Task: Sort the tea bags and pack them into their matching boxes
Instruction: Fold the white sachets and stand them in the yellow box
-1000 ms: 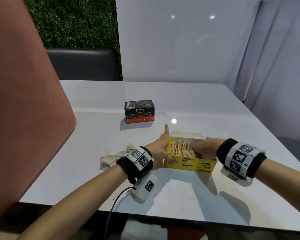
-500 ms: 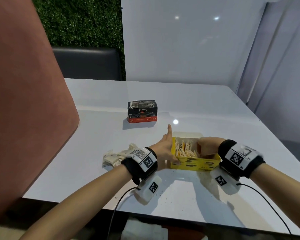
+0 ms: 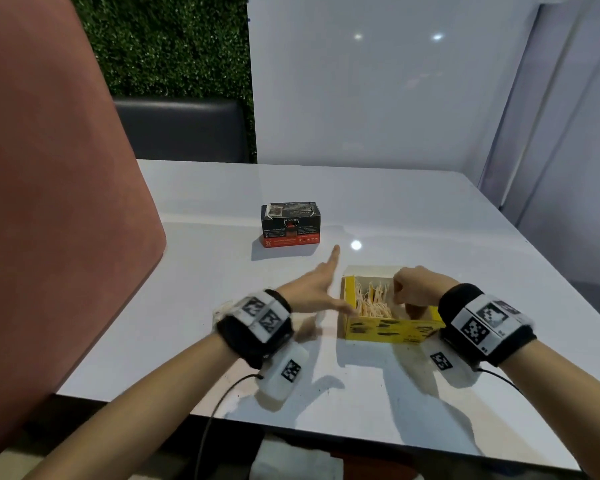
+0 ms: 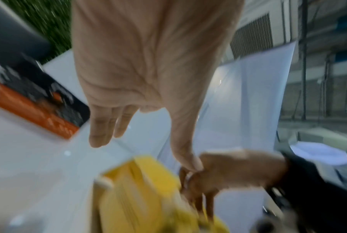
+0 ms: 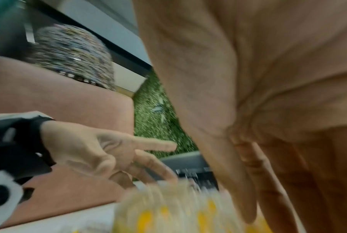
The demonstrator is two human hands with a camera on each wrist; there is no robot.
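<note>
Your left hand [image 3: 314, 289] lies open beside the yellow box [image 3: 388, 329] on the counter [image 3: 413, 216]; your right hand [image 3: 417, 287] curls into the tea bags [image 3: 373, 299], grip unclear; brace the box, press bags down evenly.

Head looks down; wrists close on yellow box [image 3: 388, 329].
</note>
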